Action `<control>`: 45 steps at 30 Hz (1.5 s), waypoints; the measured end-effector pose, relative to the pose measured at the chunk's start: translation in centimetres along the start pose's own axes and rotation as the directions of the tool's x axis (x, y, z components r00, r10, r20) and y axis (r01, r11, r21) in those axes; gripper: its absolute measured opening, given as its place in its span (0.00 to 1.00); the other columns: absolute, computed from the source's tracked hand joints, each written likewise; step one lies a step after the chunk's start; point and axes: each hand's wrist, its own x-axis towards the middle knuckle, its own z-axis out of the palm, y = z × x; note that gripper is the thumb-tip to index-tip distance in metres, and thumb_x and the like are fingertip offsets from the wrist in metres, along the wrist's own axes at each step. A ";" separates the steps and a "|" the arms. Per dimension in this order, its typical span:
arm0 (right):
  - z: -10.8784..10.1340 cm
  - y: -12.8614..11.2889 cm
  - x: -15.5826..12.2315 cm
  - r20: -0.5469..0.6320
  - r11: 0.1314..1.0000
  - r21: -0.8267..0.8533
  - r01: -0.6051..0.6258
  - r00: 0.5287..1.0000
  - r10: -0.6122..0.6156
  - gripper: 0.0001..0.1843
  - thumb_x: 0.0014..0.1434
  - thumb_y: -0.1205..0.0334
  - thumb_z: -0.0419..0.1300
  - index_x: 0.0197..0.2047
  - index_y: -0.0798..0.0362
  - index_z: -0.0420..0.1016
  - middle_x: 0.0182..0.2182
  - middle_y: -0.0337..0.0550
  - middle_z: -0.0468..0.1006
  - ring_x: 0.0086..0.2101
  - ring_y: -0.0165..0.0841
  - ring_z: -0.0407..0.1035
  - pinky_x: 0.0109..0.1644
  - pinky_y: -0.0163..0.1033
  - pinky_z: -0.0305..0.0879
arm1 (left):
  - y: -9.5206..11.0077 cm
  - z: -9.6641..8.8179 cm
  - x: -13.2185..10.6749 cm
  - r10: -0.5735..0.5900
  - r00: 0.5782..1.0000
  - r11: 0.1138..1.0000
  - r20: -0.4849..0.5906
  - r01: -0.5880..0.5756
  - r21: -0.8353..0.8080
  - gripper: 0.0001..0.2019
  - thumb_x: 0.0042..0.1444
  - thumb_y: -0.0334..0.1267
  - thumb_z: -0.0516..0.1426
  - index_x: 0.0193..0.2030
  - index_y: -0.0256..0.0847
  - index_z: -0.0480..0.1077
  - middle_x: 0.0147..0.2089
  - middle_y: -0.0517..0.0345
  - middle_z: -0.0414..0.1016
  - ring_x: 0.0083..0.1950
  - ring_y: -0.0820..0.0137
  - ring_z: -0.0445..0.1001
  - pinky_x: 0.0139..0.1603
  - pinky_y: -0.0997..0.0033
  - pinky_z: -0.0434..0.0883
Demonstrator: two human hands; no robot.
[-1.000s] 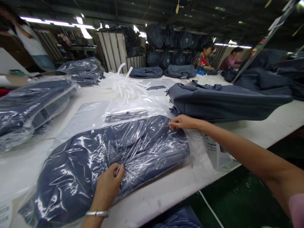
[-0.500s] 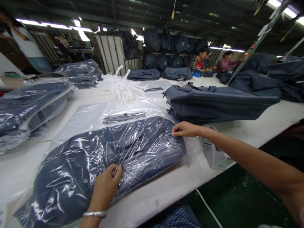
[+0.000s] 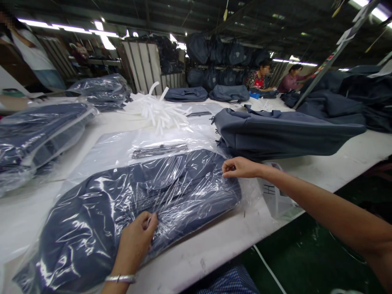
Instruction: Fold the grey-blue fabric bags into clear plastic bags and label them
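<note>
A navy fabric bag in a clear plastic bag (image 3: 82,220) lies flat on the white table in front of me. My left hand (image 3: 137,237), with a silver bangle at the wrist, pinches the clear plastic near the middle of the front side. Over the right end of the package, my right hand (image 3: 240,167) is closed with fingertips pinched on the plastic. The film is drawn into creases between both hands. Just behind the package, a bundle of thin dark strips (image 3: 159,151) rests on flat clear plastic sheets.
An unwrapped navy bag (image 3: 284,132) lies at right. White strips (image 3: 156,112) are heaped behind. Wrapped bags (image 3: 39,134) are stacked at left. A slanted metal pole (image 3: 330,61) rises at right. Co-workers sit at the far side. The table edge (image 3: 260,237) runs along the front right.
Both hands keep their pinch on the plastic in nearly the same places. The view has shifted very slightly; nothing else has visibly moved on the table.
</note>
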 end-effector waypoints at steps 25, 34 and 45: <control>1.0 0.8 -0.2 -0.157 0.956 -0.294 0.012 0.986 -0.061 0.21 0.60 0.42 0.56 0.31 0.48 0.82 0.51 0.44 0.77 0.51 0.42 0.68 0.57 0.44 0.58 | -0.1 0.3 -0.2 -0.050 0.999 0.999 0.001 0.050 -0.018 0.19 0.58 0.55 0.48 0.26 0.44 0.64 0.14 0.69 0.65 0.16 0.71 0.69 0.28 0.73 0.62; 2.3 0.7 0.2 -0.192 0.862 -0.450 0.233 0.918 -0.348 0.11 0.63 0.55 0.58 0.36 0.49 0.79 0.49 0.48 0.76 0.52 0.42 0.66 0.58 0.48 0.59 | -0.2 0.2 -0.2 -0.026 1.000 0.999 -0.009 0.026 -0.023 0.19 0.58 0.55 0.48 0.25 0.44 0.64 0.13 0.69 0.65 0.17 0.71 0.69 0.29 0.73 0.62; 2.9 0.9 -0.2 -0.109 0.930 -0.366 0.044 0.990 -0.090 0.14 0.67 0.51 0.50 0.38 0.48 0.71 0.27 0.36 0.76 0.27 0.30 0.67 0.33 0.34 0.55 | -0.2 0.2 -0.3 -0.037 0.999 0.999 -0.008 0.037 -0.038 0.19 0.57 0.55 0.48 0.25 0.44 0.63 0.14 0.68 0.66 0.16 0.71 0.68 0.27 0.73 0.62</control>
